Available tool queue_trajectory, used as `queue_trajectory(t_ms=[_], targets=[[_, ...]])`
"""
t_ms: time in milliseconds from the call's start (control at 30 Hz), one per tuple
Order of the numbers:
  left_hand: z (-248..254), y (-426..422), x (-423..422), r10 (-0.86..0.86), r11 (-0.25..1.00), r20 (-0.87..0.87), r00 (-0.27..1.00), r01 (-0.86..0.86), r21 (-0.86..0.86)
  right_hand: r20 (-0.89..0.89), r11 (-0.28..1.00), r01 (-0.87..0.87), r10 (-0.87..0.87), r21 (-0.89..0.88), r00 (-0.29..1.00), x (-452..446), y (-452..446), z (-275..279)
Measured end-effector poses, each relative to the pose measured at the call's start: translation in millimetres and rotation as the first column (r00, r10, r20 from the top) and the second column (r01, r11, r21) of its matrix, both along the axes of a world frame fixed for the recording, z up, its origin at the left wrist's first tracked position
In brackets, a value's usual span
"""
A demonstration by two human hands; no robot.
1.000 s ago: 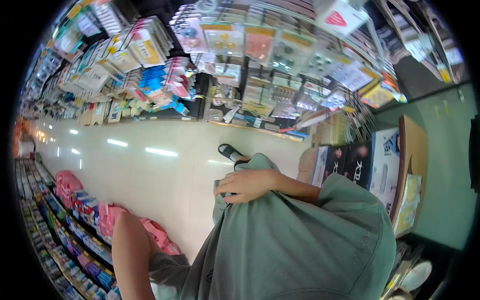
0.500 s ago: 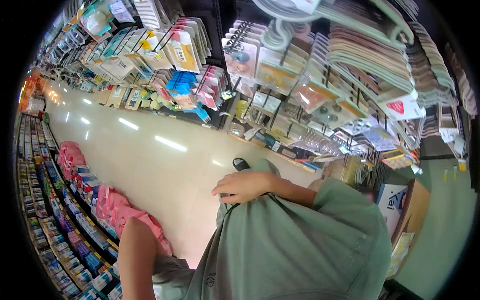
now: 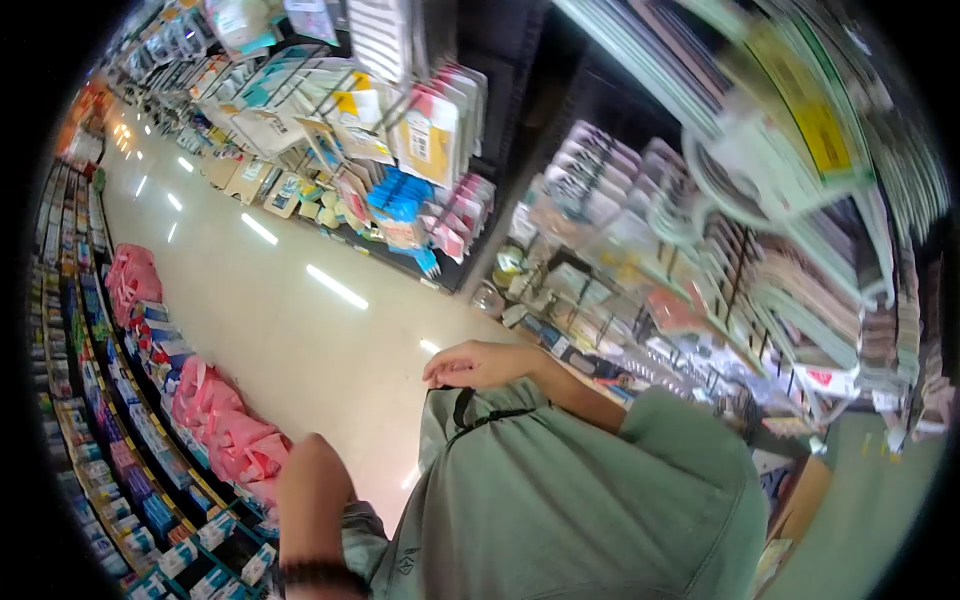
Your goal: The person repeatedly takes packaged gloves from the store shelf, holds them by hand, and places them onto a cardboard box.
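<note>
My right hand [image 3: 478, 364] is just beyond the hem of my grey-green shirt [image 3: 570, 500], palm side partly turned up. Its fingers are curled together, and anything inside them is hidden. Directly below it, a black strap [image 3: 462, 408] and a thin black cord lie against the shirt. My left arm [image 3: 314, 500] is bent at the lower left, with a dark band [image 3: 325, 576] near the bottom edge. My left hand is outside the picture.
Hanging packets [image 3: 430, 135] and hangers [image 3: 790, 270] fill the shelving above and to the right. Pink bags [image 3: 225, 420] lie beside the curved shelf of small boxes [image 3: 125, 440] at left. A pale floor aisle [image 3: 300, 330] runs between. A cardboard box [image 3: 803, 498] stands at right.
The view has turned, with the right shelving now closer. My right hand has shifted up off the shirt and curled more. The band on my left arm has come into view.
</note>
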State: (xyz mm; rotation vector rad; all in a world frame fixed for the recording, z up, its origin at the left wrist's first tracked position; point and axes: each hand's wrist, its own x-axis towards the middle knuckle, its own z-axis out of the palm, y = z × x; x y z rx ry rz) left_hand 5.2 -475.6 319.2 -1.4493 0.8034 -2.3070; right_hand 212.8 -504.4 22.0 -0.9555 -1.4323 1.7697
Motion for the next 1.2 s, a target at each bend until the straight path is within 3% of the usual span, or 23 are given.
queue_trajectory(t_ms=[33,67,100,167,200,233,333,433,500,567,667,733,767,867,900,1000,1033,1100,1167,1200], targets=[[-15.4,17.0,-6.4,0.055,0.997,0.041,0.998,-0.053,-0.059,-0.177,0.990,0.055,-0.078,-0.130,0.981,1.5,15.6,-5.8],[-58.7,42.2,-3.0,0.031,0.958,-0.019,0.999,-0.035,-0.284,-0.335,0.960,0.083,-0.174,-0.267,0.926,2.5,31.3,-13.0],[-101.8,67.6,0.5,0.009,0.860,-0.086,0.996,-0.052,-0.508,-0.465,0.948,0.180,-0.287,-0.261,0.838,4.4,46.8,-21.6],[-189.8,120.7,15.7,-0.104,0.530,-0.328,0.939,-0.227,-0.817,-0.464,0.827,0.388,-0.553,-0.406,0.692,12.9,85.0,-42.3],[-234.9,148.3,27.2,-0.196,0.323,-0.498,0.845,-0.424,-0.846,-0.447,0.733,0.479,-0.676,-0.482,0.585,14.9,102.1,-48.3],[-253.0,179.6,50.6,-0.323,0.156,-0.565,0.759,-0.546,-0.823,-0.395,0.707,0.547,-0.705,-0.448,0.589,20.5,120.6,-49.4],[-367.6,263.5,78.0,-0.670,-0.188,-0.392,0.630,-0.656,-0.731,-0.274,0.591,0.707,-0.806,-0.388,0.524,50.1,175.6,-58.5],[-408.1,316.2,90.4,-0.794,-0.099,-0.344,0.501,-0.665,-0.740,-0.111,0.354,0.883,-0.935,-0.309,0.336,76.7,225.4,-72.9],[-404.3,347.6,106.0,-0.836,-0.060,-0.373,0.402,-0.743,-0.666,0.006,0.189,0.952,-0.981,-0.243,0.196,90.0,249.6,-75.3],[-391.1,377.6,126.2,-0.909,-0.026,-0.331,0.254,-0.826,-0.563,-0.009,0.182,0.964,-0.983,-0.192,0.183,105.4,274.2,-88.2],[-412.5,401.8,167.0,-0.763,0.137,-0.484,0.428,-0.625,-0.768,0.088,0.123,0.982,-0.987,-0.143,0.136,115.1,290.7,-99.0],[-415.7,411.9,182.6,-0.800,0.173,-0.480,0.360,-0.628,-0.759,0.222,0.108,0.990,-0.967,-0.086,0.125,113.9,295.0,-104.8],[-419.1,413.1,186.9,-0.817,0.190,-0.478,0.324,-0.631,-0.752,0.142,0.082,0.995,-0.986,-0.057,0.090,106.8,296.7,-108.6],[-430.2,417.4,189.5,-0.801,0.262,-0.501,0.327,-0.562,-0.784,0.179,0.080,0.997,-0.981,0.000,0.078,88.8,286.0,-109.6],[-431.8,417.4,184.3,-0.844,0.239,-0.456,0.284,-0.561,-0.793,0.249,0.043,0.999,-0.968,0.006,0.040,74.5,281.5,-90.5],[-446.5,409.5,166.8,-0.901,0.140,-0.350,0.255,-0.594,-0.792,0.115,-0.015,0.998,-0.993,-0.068,-0.007,50.6,265.4,-93.2],[-451.0,406.5,158.2,-0.874,0.180,-0.397,0.280,-0.571,-0.801,0.157,-0.021,0.999,-0.987,-0.046,-0.013,43.3,256.3,-88.4],[-434.4,400.2,135.2,-0.991,0.015,-0.093,0.097,-0.610,-0.792,0.103,0.048,0.999,-0.994,0.009,0.046,31.0,233.3,-89.4],[-411.3,388.0,105.1,-0.977,-0.142,0.208,-0.038,-0.609,-0.780,0.110,0.103,0.995,-0.988,-0.008,0.103,13.1,205.6,-73.9],[-391.3,378.4,87.2,-0.968,-0.146,0.241,-0.067,-0.631,-0.762,0.100,0.101,0.994,-0.989,-0.046,0.105,-1.2,194.9,-48.5]])
